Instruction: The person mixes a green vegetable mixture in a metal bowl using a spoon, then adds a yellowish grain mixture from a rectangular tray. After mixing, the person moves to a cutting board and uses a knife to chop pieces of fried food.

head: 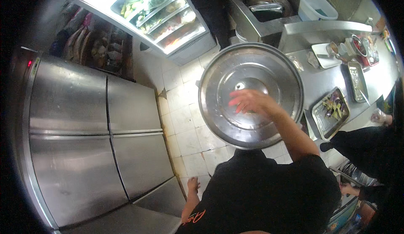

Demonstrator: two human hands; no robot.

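A large round stainless steel lid (217, 114) fills the middle of the view, on what looks like a big pot whose body is hidden. My right hand (252, 103) reaches over the lid's centre with its fingers apart, slightly blurred; nothing shows in it. Whether it touches the lid is unclear. Part of the lid's handle (240, 85) shows just beyond my fingers. Low beside my body, my left hand (193, 184) hangs above the tiled floor, fingers partly curled and small in view.
A steel refrigerator (69, 98) stands at left. Behind is a lit display fridge (189, 41) of vegetables. The steel counter (331, 76) at right bears a tray (322, 128) of leafy trimmings and a white tray (326, 62). A co-worker's gloved hand (380, 117) is at far right.
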